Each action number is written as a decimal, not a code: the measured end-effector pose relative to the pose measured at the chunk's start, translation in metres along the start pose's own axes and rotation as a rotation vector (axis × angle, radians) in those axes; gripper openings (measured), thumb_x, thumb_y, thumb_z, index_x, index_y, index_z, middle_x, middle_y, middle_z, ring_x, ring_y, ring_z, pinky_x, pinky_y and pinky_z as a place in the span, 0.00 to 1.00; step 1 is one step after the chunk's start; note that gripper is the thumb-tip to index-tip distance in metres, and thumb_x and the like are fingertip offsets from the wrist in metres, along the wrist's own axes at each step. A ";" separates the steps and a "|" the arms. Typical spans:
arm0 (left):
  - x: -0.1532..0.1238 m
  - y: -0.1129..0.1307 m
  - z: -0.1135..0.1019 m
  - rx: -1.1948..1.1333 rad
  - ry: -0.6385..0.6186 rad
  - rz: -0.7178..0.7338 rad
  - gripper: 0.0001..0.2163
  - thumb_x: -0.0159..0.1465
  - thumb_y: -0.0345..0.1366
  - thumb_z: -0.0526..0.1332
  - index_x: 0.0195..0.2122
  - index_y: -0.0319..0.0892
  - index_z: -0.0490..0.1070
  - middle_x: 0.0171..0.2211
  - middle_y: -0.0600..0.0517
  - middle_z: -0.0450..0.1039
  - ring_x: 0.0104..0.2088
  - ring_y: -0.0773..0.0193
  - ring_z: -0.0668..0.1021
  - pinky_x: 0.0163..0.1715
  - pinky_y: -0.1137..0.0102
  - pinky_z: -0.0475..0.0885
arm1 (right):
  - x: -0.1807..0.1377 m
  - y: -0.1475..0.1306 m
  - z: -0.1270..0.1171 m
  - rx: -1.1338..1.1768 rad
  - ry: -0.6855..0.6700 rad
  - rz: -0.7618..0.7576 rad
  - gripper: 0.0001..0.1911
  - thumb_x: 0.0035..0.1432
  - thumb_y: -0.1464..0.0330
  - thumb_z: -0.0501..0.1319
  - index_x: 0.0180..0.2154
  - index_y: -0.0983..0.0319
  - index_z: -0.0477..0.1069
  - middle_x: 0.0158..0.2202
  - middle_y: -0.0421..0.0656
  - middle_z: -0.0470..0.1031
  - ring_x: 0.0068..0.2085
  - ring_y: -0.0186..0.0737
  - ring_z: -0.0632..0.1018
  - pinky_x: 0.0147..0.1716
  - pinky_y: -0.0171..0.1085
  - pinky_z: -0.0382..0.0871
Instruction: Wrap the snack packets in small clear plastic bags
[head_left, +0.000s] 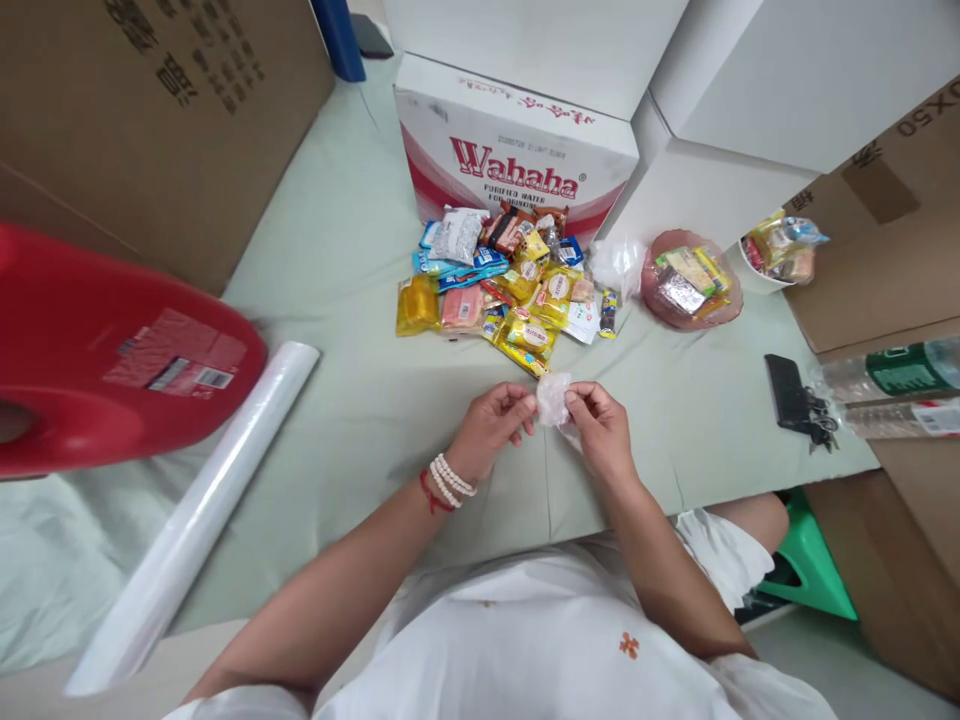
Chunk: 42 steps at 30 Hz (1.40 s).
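Observation:
A small crumpled piece of clear, whitish plastic film, perhaps a bag (554, 398), is held up between my two hands over the cloth-covered table (360, 400). My right hand (602, 428) pinches its right side between thumb and fingers, and a loose end hangs below. At its left edge, the thumb and forefinger of my left hand (495, 425) are pinched together, the other fingers curled. White bead bracelets and a red cord circle my left wrist. Just beyond lies a pile of small wrapped snacks (510, 280) in yellow, blue, brown and pink packets.
Behind the pile stands a Wahaha water carton (517, 160). To its right are crumpled clear bags (616, 265), a pink glass bowl (694, 315) and a white cup (761, 275), both holding packets. Keys (821, 425) and bottles lie right; a red jug (150, 370) and plastic roll (202, 510) left.

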<state>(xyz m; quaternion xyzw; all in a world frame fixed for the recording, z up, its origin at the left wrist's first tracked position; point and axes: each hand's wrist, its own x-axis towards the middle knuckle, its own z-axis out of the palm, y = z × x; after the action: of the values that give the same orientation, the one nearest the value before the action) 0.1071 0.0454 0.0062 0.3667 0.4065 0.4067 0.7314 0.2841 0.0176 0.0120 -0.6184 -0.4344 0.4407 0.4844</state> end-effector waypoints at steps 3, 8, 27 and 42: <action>-0.002 0.001 0.001 0.044 -0.053 -0.026 0.23 0.49 0.48 0.77 0.39 0.40 0.75 0.30 0.52 0.76 0.24 0.70 0.74 0.19 0.76 0.66 | 0.001 0.001 0.002 0.029 -0.012 0.041 0.14 0.60 0.55 0.66 0.38 0.58 0.75 0.30 0.38 0.76 0.29 0.37 0.74 0.32 0.36 0.71; -0.005 0.004 0.001 0.065 -0.134 -0.036 0.20 0.57 0.52 0.70 0.40 0.40 0.77 0.29 0.51 0.75 0.28 0.66 0.76 0.22 0.75 0.69 | 0.001 0.003 0.007 -0.119 -0.038 0.000 0.12 0.62 0.56 0.64 0.38 0.58 0.76 0.32 0.40 0.77 0.32 0.39 0.76 0.35 0.38 0.72; 0.003 0.002 0.000 0.081 0.095 -0.002 0.19 0.49 0.48 0.77 0.33 0.40 0.76 0.24 0.56 0.73 0.24 0.70 0.71 0.26 0.73 0.65 | 0.095 -0.064 -0.089 -0.735 0.283 -0.378 0.15 0.66 0.58 0.61 0.47 0.59 0.77 0.47 0.49 0.76 0.41 0.44 0.78 0.45 0.42 0.73; 0.010 0.003 -0.007 -0.159 0.100 -0.103 0.18 0.43 0.41 0.80 0.29 0.39 0.76 0.21 0.58 0.71 0.21 0.75 0.67 0.21 0.76 0.59 | 0.023 -0.028 -0.040 -0.198 -0.340 -0.007 0.13 0.58 0.56 0.68 0.35 0.60 0.78 0.32 0.40 0.77 0.33 0.36 0.75 0.35 0.35 0.69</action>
<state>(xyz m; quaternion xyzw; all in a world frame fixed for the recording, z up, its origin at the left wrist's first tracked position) 0.1032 0.0567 0.0035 0.2653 0.4270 0.4173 0.7570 0.3245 0.0354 0.0425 -0.5782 -0.5534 0.4921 0.3424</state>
